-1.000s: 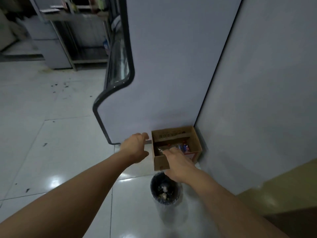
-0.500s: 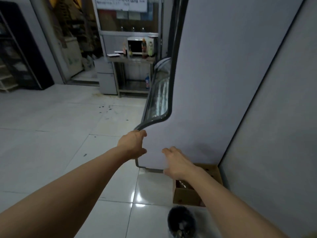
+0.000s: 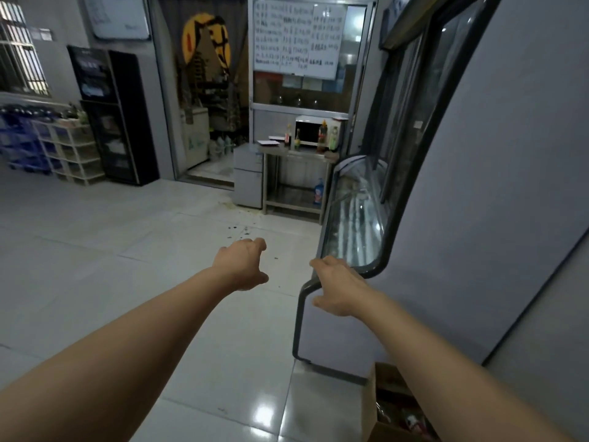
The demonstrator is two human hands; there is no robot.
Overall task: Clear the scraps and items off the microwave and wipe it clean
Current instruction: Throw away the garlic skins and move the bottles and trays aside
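Observation:
A white microwave (image 3: 310, 130) stands on a steel table (image 3: 294, 151) far across the room, with bottles (image 3: 322, 137) in front of and beside it. Both my arms reach forward at mid height over the tiled floor. My left hand (image 3: 242, 264) hangs with loosely curled fingers and holds nothing. My right hand (image 3: 338, 287) is also empty, fingers relaxed, in front of the corner of a glass display case (image 3: 353, 231). Both hands are far from the microwave.
The display case's grey side panel (image 3: 478, 202) fills the right. A cardboard box (image 3: 392, 406) with wrappers sits on the floor at bottom right. Dark scraps (image 3: 242, 229) dot the tiles before the table. A black cabinet (image 3: 114, 122) and shelves (image 3: 70, 151) stand at the left.
The view has lifted from the box and bin on the floor up to the room and the distant microwave. My right hand came up out of the box, empty.

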